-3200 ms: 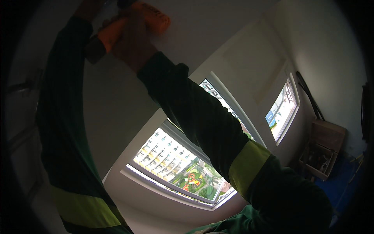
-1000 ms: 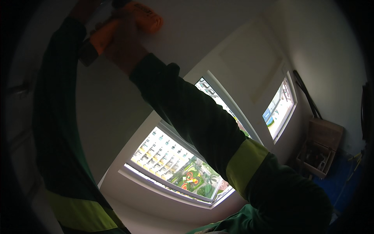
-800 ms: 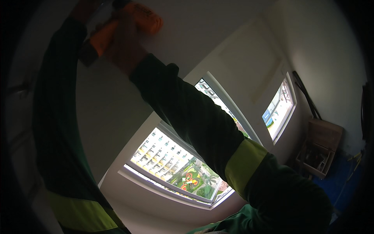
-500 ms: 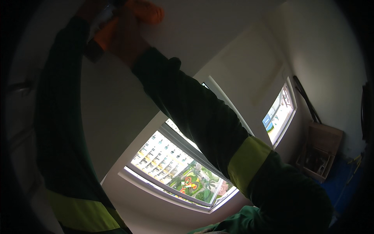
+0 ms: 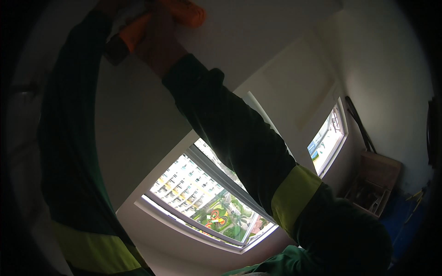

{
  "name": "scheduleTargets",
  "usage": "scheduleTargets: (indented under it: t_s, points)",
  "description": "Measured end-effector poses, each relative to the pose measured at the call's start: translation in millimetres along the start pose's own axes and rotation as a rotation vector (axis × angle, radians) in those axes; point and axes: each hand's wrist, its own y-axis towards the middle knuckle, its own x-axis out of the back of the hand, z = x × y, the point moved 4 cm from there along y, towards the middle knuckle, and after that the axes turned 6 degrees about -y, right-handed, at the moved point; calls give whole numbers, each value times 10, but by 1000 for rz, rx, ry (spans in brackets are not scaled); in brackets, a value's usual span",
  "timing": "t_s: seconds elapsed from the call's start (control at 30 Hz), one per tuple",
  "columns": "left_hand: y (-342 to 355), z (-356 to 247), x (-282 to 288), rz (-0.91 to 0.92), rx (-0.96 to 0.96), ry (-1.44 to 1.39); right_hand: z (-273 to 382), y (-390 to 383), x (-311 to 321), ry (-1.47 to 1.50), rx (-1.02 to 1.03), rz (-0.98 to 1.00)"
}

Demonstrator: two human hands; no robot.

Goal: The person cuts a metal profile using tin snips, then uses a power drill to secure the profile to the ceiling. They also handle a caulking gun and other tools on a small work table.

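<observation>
Overhead, my right hand (image 5: pixel 159 43) is wrapped round the grip of an orange power drill (image 5: pixel 187 12) with a dark battery (image 5: pixel 117 49), close against the white ceiling surface (image 5: pixel 258 20). My left hand (image 5: pixel 109 6) is raised just left of the drill at the top edge; it is dim and cut off, so I cannot see what its fingers hold or touch. Green sleeves with yellow-green bands cover both forearms. The drill's tip is hidden in shadow at the top edge.
A large window (image 5: pixel 221 195) is below my right arm, a smaller one (image 5: pixel 329 133) farther right. An open wooden box (image 5: pixel 377 170) with tools sits at the right on blue floor covering (image 5: pixel 400 221), beside long dark strips (image 5: pixel 361 124) leaning on the wall.
The drill and my right hand appear slightly higher and farther right than about a second ago. The smaller window and box sit a little lower in the picture.
</observation>
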Motion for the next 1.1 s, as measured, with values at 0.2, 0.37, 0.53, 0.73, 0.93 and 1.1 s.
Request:
scheduleTargets:
  t_s: [0.2,0.37,0.53,0.73,0.93,1.1]
  points:
    - [-8,39,5,89,-37,-13,-39,-63,72,-34,-26,36]
    - [-5,9,10,87,-63,55,-21,-100,77,-46,-22,20]
    - [-9,11,-11,75,-52,37,-49,-1,132,-9,-24,6]
    - [-17,26,16,81,-46,24,43,-185,4,-14,2,56]
    - [26,45,66,42,-30,33,349,-596,-127,-106,-32,-232]
    - [-3,37,38,45,-15,24,241,-431,-69,-209,71,-120]
